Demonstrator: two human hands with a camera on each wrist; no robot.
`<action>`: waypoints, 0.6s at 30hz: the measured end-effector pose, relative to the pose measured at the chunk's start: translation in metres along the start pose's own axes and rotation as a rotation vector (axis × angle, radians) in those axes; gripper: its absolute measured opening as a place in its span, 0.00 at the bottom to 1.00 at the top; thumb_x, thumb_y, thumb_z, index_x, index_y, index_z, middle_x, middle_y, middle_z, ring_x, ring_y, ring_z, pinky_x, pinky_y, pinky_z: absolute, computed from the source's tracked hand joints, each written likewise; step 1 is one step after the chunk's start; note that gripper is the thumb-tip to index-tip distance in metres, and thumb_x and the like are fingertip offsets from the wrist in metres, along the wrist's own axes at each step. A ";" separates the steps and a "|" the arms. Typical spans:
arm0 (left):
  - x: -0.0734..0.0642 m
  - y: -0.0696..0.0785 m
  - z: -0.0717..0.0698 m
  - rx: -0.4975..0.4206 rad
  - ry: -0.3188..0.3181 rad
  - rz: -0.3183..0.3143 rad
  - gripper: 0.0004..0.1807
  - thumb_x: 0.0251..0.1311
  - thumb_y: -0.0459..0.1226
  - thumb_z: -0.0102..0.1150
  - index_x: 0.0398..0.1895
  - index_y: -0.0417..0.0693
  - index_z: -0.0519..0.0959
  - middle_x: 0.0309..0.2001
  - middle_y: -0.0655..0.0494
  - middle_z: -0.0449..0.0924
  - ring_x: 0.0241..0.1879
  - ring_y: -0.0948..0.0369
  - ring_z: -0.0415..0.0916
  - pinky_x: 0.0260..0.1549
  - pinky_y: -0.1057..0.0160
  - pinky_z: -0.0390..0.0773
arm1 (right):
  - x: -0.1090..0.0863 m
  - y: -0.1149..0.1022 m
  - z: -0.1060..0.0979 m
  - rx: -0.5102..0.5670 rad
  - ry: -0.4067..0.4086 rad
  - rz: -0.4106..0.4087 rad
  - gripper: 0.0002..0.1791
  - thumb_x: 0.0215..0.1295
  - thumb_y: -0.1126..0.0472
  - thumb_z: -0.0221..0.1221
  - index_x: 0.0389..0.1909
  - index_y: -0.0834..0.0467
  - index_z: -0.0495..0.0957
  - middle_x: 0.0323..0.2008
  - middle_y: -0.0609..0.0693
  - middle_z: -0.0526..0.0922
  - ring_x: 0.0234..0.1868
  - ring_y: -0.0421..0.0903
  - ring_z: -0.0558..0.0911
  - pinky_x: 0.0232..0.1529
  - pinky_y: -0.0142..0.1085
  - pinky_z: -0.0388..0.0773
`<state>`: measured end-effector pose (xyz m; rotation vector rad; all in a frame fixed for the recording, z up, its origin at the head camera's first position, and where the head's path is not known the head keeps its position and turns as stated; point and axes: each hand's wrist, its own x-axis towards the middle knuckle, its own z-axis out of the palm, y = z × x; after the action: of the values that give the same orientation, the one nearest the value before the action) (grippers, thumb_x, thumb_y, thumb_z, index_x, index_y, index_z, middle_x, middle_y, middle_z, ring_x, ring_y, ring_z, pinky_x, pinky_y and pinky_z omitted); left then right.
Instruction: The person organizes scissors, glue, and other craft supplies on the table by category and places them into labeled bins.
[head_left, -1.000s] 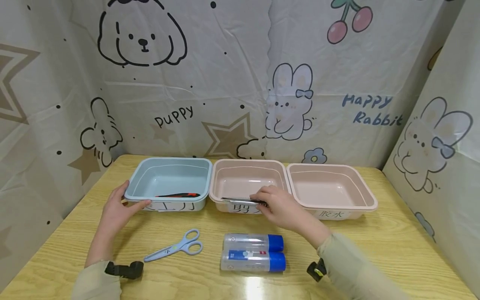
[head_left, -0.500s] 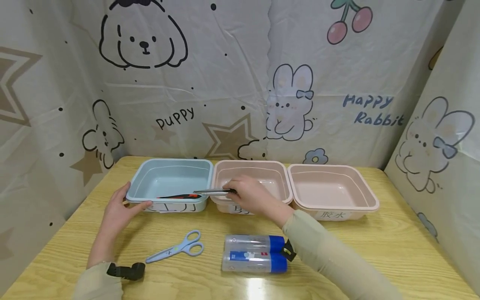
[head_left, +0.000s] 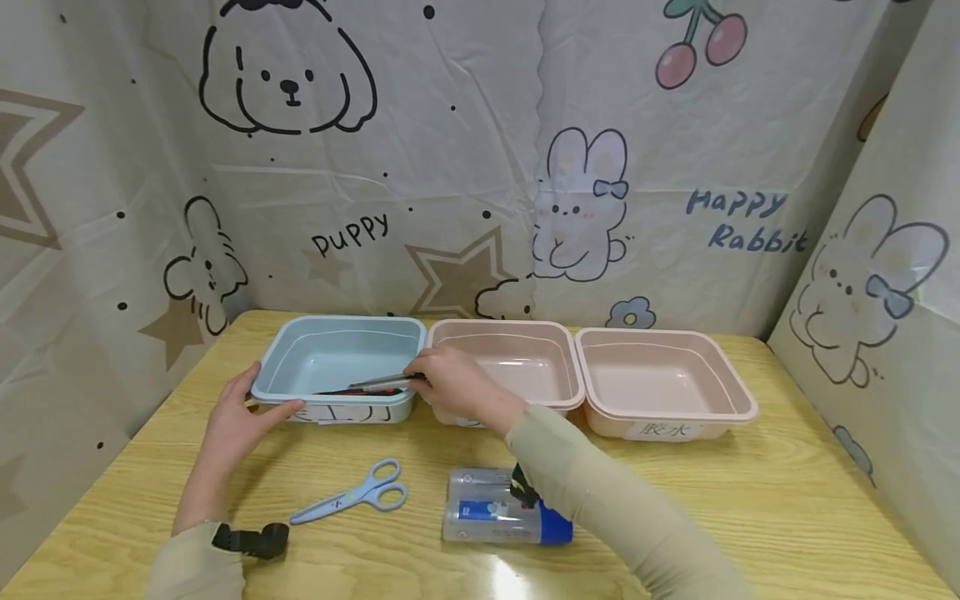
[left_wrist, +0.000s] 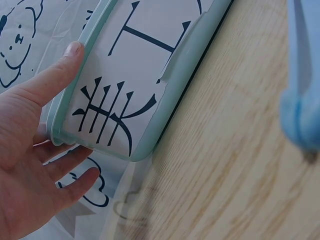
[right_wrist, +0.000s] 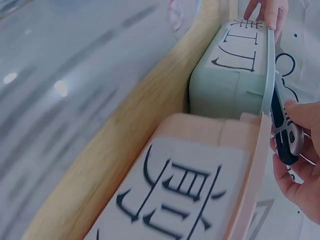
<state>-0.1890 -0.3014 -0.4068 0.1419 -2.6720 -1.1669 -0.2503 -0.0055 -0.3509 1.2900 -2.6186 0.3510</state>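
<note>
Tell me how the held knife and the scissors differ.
The knife is silver and black, the scissors light blue. The right hand holds the knife partly over the blue bin; the scissors lie on the table. The scissors have two handle loops, the knife none. Both are slender.

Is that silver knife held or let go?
Held: the right hand pinches one end of the silver knife, the other end over the blue box.

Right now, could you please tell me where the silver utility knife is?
In the head view, the silver utility knife is in the right hand, at the near right corner of the blue bin, close to the red-and-black cutter.
</note>
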 end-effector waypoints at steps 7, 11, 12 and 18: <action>0.000 0.001 0.000 0.007 0.000 -0.003 0.55 0.50 0.52 0.63 0.70 0.36 0.42 0.66 0.29 0.46 0.58 0.35 0.56 0.54 0.40 0.64 | 0.018 -0.011 0.012 -0.022 -0.046 0.037 0.10 0.63 0.54 0.55 0.39 0.52 0.83 0.35 0.43 0.82 0.37 0.39 0.78 0.39 0.27 0.73; 0.000 0.001 0.000 0.004 0.000 0.000 0.54 0.50 0.52 0.63 0.70 0.36 0.42 0.66 0.29 0.47 0.58 0.35 0.56 0.54 0.40 0.64 | 0.028 -0.016 0.018 -0.004 -0.054 0.056 0.09 0.62 0.54 0.57 0.34 0.51 0.84 0.31 0.42 0.83 0.31 0.36 0.77 0.33 0.25 0.72; 0.000 0.001 0.000 0.003 0.000 0.000 0.54 0.50 0.52 0.63 0.70 0.36 0.42 0.66 0.29 0.47 0.58 0.35 0.56 0.54 0.40 0.64 | 0.031 -0.017 0.020 0.002 -0.055 0.061 0.09 0.62 0.54 0.57 0.33 0.51 0.84 0.30 0.42 0.83 0.30 0.36 0.76 0.32 0.25 0.71; 0.000 0.002 0.000 -0.005 -0.005 -0.004 0.54 0.50 0.52 0.63 0.70 0.37 0.42 0.66 0.30 0.46 0.58 0.35 0.56 0.54 0.40 0.64 | 0.042 -0.018 0.027 -0.013 -0.087 0.114 0.08 0.61 0.54 0.57 0.31 0.51 0.84 0.29 0.42 0.83 0.28 0.36 0.75 0.29 0.26 0.70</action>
<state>-0.1888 -0.3001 -0.4052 0.1441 -2.6741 -1.1769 -0.2629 -0.0555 -0.3623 1.1805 -2.7695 0.3017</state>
